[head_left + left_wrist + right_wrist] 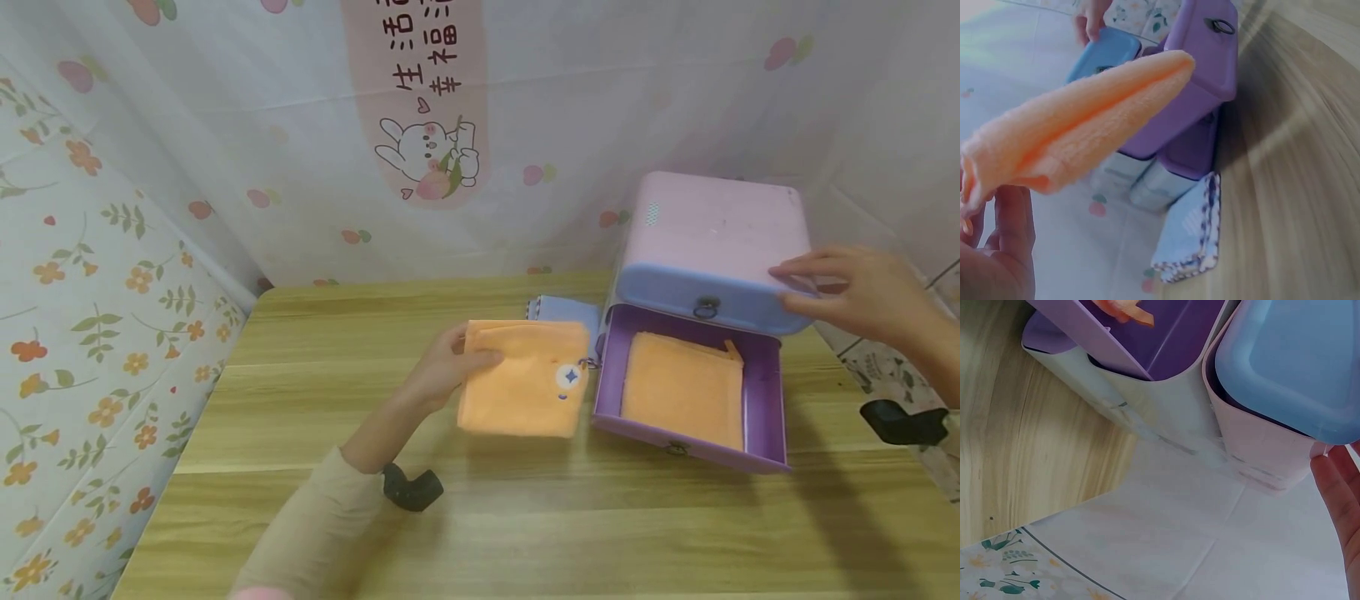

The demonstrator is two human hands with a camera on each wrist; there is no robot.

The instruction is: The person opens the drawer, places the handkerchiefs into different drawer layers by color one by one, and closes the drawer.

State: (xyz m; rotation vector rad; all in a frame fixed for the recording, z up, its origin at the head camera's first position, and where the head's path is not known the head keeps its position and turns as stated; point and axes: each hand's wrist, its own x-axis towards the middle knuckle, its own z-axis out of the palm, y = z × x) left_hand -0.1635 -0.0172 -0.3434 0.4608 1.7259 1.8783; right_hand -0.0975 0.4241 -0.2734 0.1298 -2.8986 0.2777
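Note:
My left hand (444, 367) pinches a folded orange towel (525, 392) at its left edge, thumb on the near face; the towel is above the table and carries a round white patch with a blue star. In the left wrist view the folded towel (1079, 119) appears edge-on. A stacked drawer unit has a pink top (720, 221) and a blue drawer front (675, 290). My right hand (862, 292) rests its fingers against the unit's upper right corner. Below, a purple drawer (611, 379) stands pulled out, with another folded orange towel (682, 387) lying inside.
A folded light blue cloth (566, 310) with a patterned edge lies on the wooden table (337, 367) left of the drawer unit. Another purple drawer (1194, 147) sits beneath the pulled-out one. A printed curtain (300, 125) hangs behind the table.

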